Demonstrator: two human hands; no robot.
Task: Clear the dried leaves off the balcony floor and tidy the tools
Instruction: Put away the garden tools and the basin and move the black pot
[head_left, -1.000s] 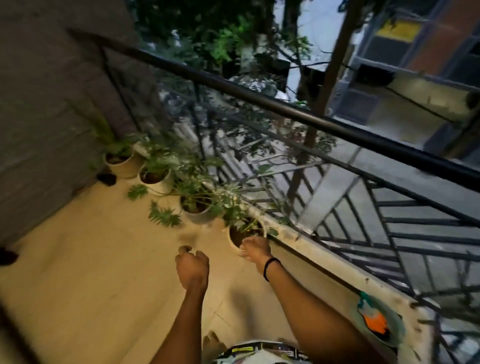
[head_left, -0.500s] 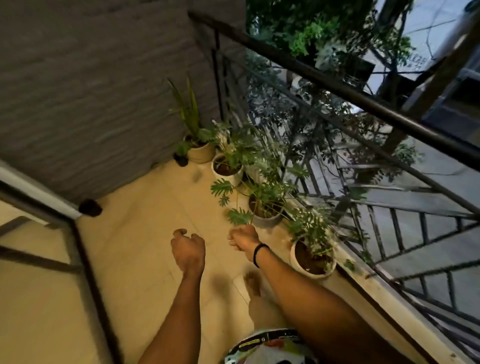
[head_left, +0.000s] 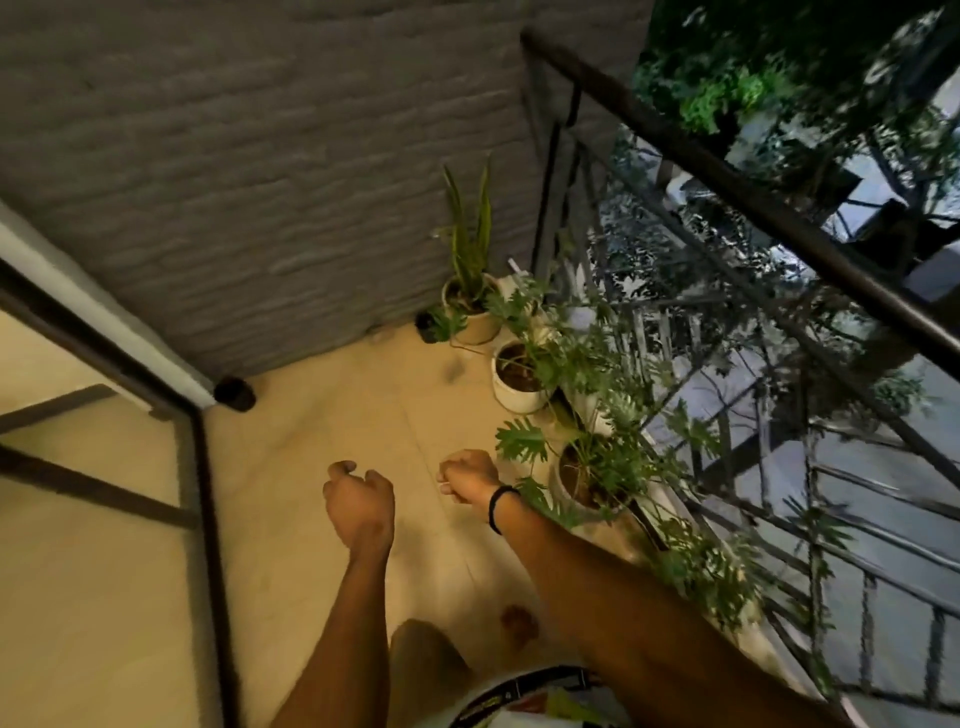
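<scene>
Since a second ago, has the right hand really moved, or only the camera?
Yes. The right hand was at a flowerpot's rim. Now it hangs over the floor, apart from the nearest flowerpot, on the side away from the railing.

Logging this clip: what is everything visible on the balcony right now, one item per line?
Wall: one, grey, textured, far end.
Floor: one, cream tiles, underfoot.
Railing: one, dark metal, right side.
White pots: at least three, with green plants, in a row along the railing.
Small black pot: one, beside the corner pot.
Black object: one, on the floor at the wall's foot; kind unclear.
Door frame: one, dark, left.
Wristband: one, black, right wrist.
Foot: one, bare, on the floor.
Left hand: one, fingers loosely curled, holding nothing.
Right hand: one, curled; whether it holds anything is unclear.
</scene>
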